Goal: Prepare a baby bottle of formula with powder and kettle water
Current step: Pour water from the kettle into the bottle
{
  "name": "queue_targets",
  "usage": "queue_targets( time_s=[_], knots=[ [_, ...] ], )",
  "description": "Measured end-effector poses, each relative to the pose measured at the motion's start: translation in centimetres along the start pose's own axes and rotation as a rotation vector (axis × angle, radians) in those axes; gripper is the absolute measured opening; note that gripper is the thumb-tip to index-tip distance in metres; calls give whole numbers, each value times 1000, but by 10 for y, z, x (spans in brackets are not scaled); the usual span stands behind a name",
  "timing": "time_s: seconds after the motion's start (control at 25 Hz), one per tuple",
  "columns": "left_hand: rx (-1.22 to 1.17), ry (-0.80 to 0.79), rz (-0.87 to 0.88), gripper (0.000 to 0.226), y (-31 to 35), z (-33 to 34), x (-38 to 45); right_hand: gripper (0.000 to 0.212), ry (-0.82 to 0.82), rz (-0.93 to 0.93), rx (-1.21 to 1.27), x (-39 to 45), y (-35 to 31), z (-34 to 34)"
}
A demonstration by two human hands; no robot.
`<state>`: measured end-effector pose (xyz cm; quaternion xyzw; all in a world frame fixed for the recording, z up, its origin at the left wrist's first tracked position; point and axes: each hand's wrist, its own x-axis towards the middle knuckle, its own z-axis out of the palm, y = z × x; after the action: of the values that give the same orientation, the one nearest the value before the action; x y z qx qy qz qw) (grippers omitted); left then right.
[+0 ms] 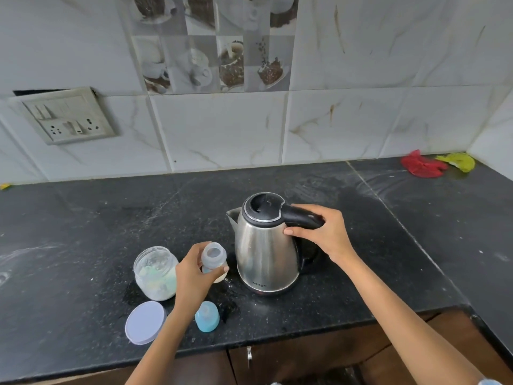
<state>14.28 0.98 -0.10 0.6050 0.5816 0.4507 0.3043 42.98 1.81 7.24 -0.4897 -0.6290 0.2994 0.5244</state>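
Steel kettle (265, 245) upright, spout pointing left.

Glossy brushed-metal kettle (265, 254) with matt black plastic handle (301, 216), clear glass jar (155, 272), translucent plastic bottle (213, 259), speckled black stone desk (111, 223), glossy marbled wall tiles (222, 129)

Kettle (266, 245) mid-desk (83, 223); baby bottle (213, 259) just left of it, powder jar (156, 272) further left. Jar lid (145, 322) and bottle cap (207, 316) in front, near desk edge.
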Motion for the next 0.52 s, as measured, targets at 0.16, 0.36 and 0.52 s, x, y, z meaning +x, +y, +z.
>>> queue_targets(
  time_s=[0.16, 0.36, 0.52],
  knots=[
    [-2, -36, -10, 58, 1, 1, 13, 56, -57, -41, -92, 12, -23, -6],
    [4, -86, -22, 56, 3, 5, 26, 55, -165, -49, -264, 24, -48, -7],
    [-1, -141, -36, 55, -2, 9, 26, 53, -234, -80, -360, 31, -60, -5]
  ],
)
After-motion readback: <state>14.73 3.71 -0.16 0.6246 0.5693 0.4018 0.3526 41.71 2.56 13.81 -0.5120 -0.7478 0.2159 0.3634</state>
